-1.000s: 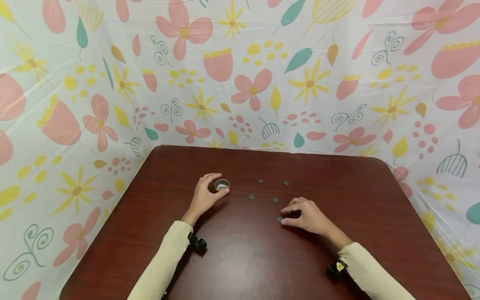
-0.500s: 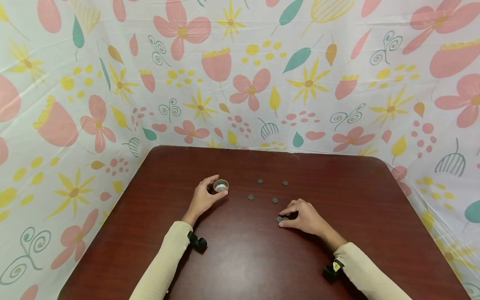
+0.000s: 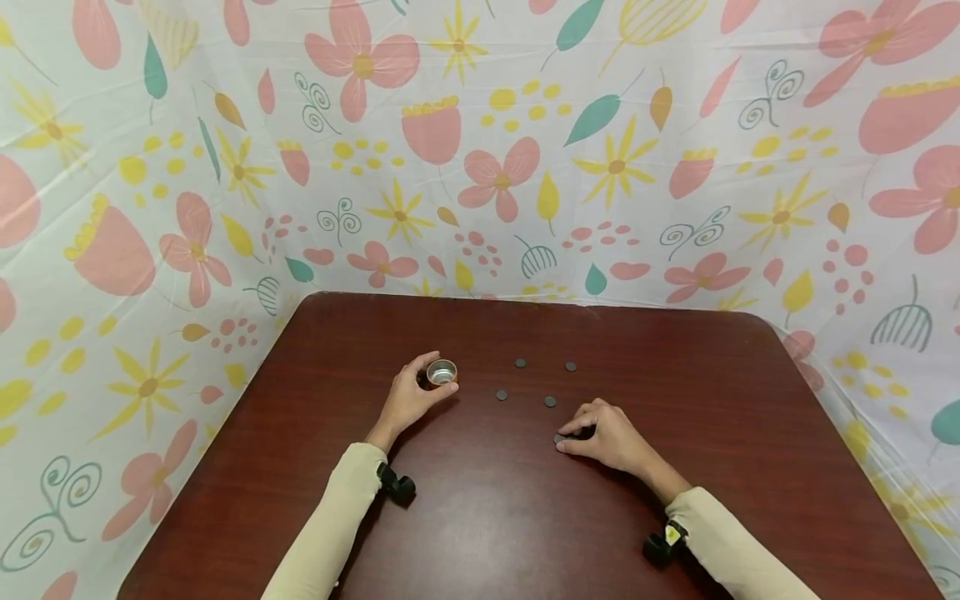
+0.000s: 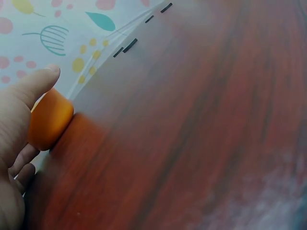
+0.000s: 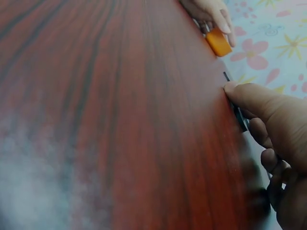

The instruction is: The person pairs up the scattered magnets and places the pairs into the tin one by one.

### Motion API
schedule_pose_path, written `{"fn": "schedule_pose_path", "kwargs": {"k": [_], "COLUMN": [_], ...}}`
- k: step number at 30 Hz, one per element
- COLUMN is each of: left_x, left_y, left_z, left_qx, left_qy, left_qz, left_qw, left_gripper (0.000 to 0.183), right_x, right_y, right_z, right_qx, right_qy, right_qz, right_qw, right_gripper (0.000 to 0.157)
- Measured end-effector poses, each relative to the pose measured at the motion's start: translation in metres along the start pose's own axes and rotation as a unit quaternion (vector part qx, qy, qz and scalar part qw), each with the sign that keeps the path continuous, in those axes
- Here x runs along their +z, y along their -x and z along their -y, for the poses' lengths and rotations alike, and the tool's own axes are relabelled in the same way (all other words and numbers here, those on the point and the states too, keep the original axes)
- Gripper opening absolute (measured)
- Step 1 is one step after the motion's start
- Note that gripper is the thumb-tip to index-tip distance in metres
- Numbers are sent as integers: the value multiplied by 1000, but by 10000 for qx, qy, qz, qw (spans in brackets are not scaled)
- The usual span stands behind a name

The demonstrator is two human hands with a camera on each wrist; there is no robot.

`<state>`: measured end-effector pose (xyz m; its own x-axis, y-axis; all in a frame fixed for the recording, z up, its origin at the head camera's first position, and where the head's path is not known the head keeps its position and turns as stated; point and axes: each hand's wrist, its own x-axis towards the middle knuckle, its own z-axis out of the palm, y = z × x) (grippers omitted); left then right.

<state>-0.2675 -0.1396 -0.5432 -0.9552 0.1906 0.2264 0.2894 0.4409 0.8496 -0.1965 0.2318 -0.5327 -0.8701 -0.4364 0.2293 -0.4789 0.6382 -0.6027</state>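
My left hand (image 3: pixel 408 398) grips a small round tin (image 3: pixel 442 372), open at the top, with thumb and fingers around its sides. Its inside is shiny silver; in the left wrist view the tin's outer wall (image 4: pixel 52 120) is orange. To the right, my right hand (image 3: pixel 611 435) is low over the table, thumb and forefinger pinching at a small dark disc (image 3: pixel 558 438). The right wrist view shows a dark disc (image 5: pixel 241 119) edge-on beside the thumb. Between the hands, several similar flat discs lie apart on the table, one disc (image 3: pixel 550 402) closest to the right hand.
The dark red-brown wooden table (image 3: pixel 480 500) has a glossy top with a bright reflection toward the front. A flowered cloth (image 3: pixel 495 167) hangs behind and beside it. Each wrist carries a small black camera, such as the left wrist's camera (image 3: pixel 397 486).
The right hand has shifted slightly left, bringing its thumb and forefinger closer around the dark disc. The left hand keeps hold of the tin, now tilted slightly; the other discs stay put.
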Motion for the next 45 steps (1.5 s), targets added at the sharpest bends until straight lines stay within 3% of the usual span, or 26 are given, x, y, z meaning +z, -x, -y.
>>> {"fn": "schedule_pose_path", "kwargs": {"k": [14, 31, 38, 45], "left_x": [0, 0, -1, -3], "left_y": [-1, 0, -1, -2], "left_z": [3, 3, 2, 1], "left_qx": [-53, -138, -93, -71], "left_qy": [-201, -228, -197, -44], "left_qz": [-50, -24, 20, 106], "left_qw": [9998, 9996, 9998, 9999], "left_gripper": [72, 71, 70, 68], "right_x": [-9, -11, -14, -19], "right_y": [0, -2, -20, -60], "right_z": [-5, -10, -3, 12], "right_qx": [-624, -683, -855, -887], "right_qy": [-153, -424, -794, -715], "right_qz": [-342, -469, -341, -111], "right_qw": [9973, 9957, 9926, 9934], "right_gripper": [17, 15, 18, 15]}}
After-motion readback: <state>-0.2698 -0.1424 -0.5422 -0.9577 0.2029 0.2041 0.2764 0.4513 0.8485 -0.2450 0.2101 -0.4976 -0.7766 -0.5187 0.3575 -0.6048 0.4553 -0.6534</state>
